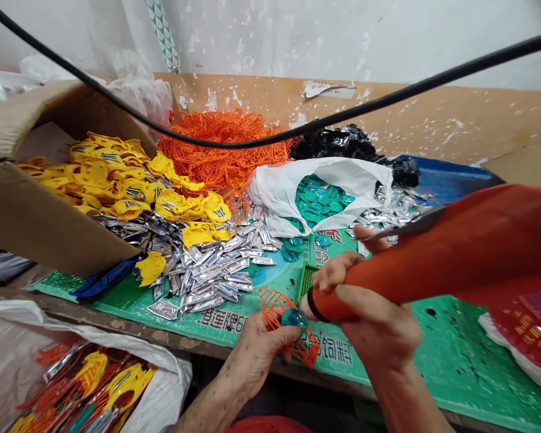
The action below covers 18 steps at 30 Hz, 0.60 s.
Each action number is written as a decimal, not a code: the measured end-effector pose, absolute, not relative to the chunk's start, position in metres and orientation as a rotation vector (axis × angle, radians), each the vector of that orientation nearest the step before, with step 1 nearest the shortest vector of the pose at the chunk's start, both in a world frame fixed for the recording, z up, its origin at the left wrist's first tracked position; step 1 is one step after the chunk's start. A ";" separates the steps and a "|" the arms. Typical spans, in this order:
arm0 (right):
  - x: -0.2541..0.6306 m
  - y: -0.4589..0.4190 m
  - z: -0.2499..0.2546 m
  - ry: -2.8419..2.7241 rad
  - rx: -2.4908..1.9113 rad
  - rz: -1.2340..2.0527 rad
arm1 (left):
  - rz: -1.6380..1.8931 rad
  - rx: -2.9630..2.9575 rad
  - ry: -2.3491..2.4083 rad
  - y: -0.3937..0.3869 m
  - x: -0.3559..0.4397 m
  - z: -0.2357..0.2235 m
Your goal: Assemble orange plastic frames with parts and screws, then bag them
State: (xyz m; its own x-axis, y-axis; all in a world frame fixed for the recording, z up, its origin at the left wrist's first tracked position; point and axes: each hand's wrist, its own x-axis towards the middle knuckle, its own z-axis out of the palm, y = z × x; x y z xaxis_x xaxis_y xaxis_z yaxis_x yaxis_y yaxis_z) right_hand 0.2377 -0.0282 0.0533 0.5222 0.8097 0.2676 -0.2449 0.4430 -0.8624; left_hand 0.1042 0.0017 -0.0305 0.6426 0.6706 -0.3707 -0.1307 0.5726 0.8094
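Observation:
In my left hand [256, 349], the thumb and fingers pinch an orange openwork plastic frame [272, 297] together with a teal translucent piece [294, 319]. My right hand [381, 328] wraps round a thick orange tapered tool [401, 270], whose kind I cannot make out. Its narrow end has a black ring [315, 305] and a pale tip close beside the teal piece. Whether the tip touches it I cannot tell. The tool's body hides some of my right fingers. Behind my hands, a small green basket [307, 278] is partly covered.
Silver plastic pieces [216, 270] lie heaped ahead, near a cardboard box [40, 216] spilling yellow pieces [112, 174]. Orange frames [225, 150], a white bag [274, 186] of teal pieces and black parts [342, 144] sit behind. A black cable [252, 144] hangs across. A sack [171, 355] stands lower left.

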 end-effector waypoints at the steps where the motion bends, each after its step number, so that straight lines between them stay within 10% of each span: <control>1: 0.242 -0.027 0.055 -0.745 -0.859 0.691 | 0.526 0.830 0.752 0.001 0.104 -0.030; 18: 0.266 -0.003 0.009 -0.728 -1.023 0.538 | 0.518 0.823 0.904 0.000 0.105 -0.027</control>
State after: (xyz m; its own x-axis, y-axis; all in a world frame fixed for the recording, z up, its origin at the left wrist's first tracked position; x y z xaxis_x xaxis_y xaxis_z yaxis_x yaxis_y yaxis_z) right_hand 0.2663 -0.0030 0.0091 0.6499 0.7039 0.2866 -0.0677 0.4292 -0.9007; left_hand 0.1048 0.0001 -0.0272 0.5327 0.6988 -0.4775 -0.0580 0.5930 0.8031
